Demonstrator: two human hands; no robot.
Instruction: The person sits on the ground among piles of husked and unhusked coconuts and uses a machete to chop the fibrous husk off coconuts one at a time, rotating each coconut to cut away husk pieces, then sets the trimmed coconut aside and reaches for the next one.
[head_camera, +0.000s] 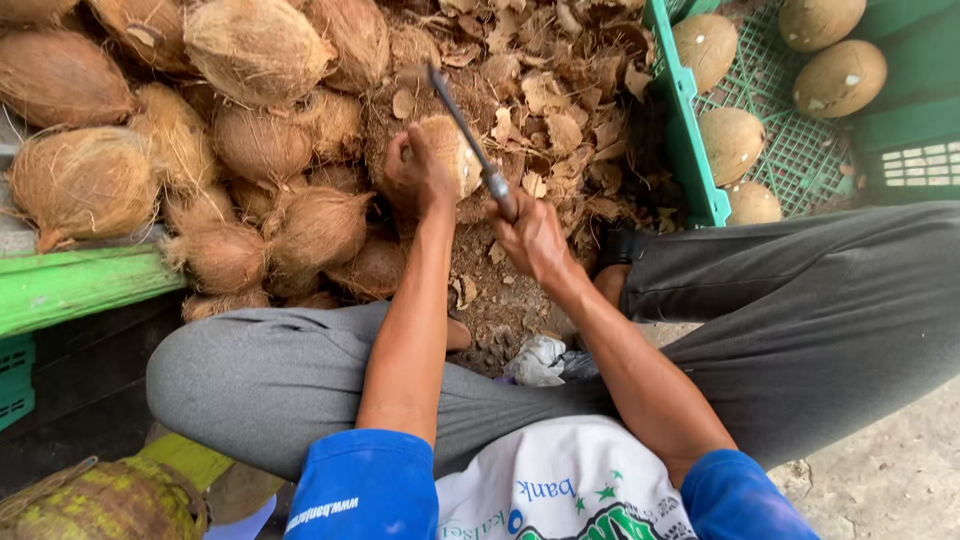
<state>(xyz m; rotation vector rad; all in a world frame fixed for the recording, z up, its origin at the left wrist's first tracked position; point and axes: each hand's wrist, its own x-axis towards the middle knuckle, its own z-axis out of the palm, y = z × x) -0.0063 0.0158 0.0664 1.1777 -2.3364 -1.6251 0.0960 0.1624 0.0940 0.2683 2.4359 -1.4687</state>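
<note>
Left hand (415, 178) grips fibrous round coconut (450, 150); right hand (530, 238) holds slim blade (458, 115).

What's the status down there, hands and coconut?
Left hand gripping half-husked coconut. Right hand clamped on knife, blade against the coconut. Husk scraps piled behind; nothing blocking.

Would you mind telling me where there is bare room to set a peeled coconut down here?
The green crate has open mesh floor between its peeled coconuts. Bare concrete lies beyond the right leg. Ahead it is crowded: husked coconuts and husk scraps.
</note>
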